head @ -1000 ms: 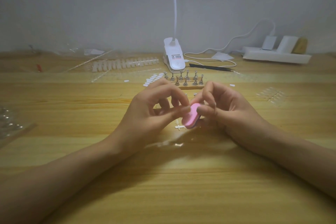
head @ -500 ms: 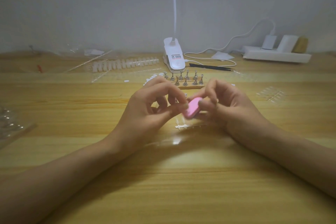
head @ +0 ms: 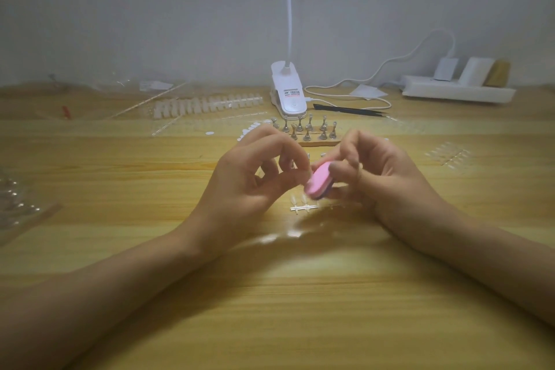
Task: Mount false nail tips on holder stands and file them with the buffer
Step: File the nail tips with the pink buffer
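Observation:
My right hand (head: 378,177) grips a small pink oval buffer (head: 319,181) above the middle of the wooden table. My left hand (head: 255,180) pinches a small clear nail tip (head: 305,175) between thumb and forefinger, held against the buffer's upper left edge; the tip is mostly hidden by my fingers. Under the hands lies a clear sprue with a few nail tips (head: 303,204). Behind the hands, several metal holder stands (head: 309,129) sit upright on a wooden strip.
A white clip lamp (head: 288,93) stands at the back centre with its cable, black tweezers (head: 348,109) to its right, and a white power strip (head: 456,93) far right. A row of white nail tips (head: 207,105) lies back left; clear packaging (head: 18,204) at the left edge.
The buffer has shifted up and down against the nail tip: low 1 s ago, higher 0.5 s ago, now slightly lower again. My left hand has stayed nearly still.

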